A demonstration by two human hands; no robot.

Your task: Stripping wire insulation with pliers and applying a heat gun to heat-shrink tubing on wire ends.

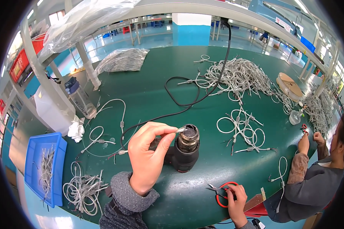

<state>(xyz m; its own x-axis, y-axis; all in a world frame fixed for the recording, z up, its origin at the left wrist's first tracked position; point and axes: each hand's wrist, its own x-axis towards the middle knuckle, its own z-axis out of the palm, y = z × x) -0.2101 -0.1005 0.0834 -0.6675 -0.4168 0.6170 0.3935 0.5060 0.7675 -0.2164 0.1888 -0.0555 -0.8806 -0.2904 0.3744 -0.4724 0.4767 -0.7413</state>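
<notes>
- Blue bin [42, 168] at table's [156, 87] 9 o'clock edge, holding loose cable pieces; white cable coils [82, 189] just beside it at 7 o'clock.
- Left hand [147, 154] near centre, thumb and forefinger pinched on a small metal cable end [180, 130], tip held over the mouth of the black heat gun [185, 147].
- Heat gun stands upright on the table, nozzle up, black cord [202, 76] running toward 12 o'clock.
- Right hand [236, 200] at 5 o'clock, closed on red-handled pliers [219, 192] resting on the table.
- Large cable heap [240, 76] at 1 o'clock; another person's sleeve [298, 168] at 3 o'clock.
</notes>
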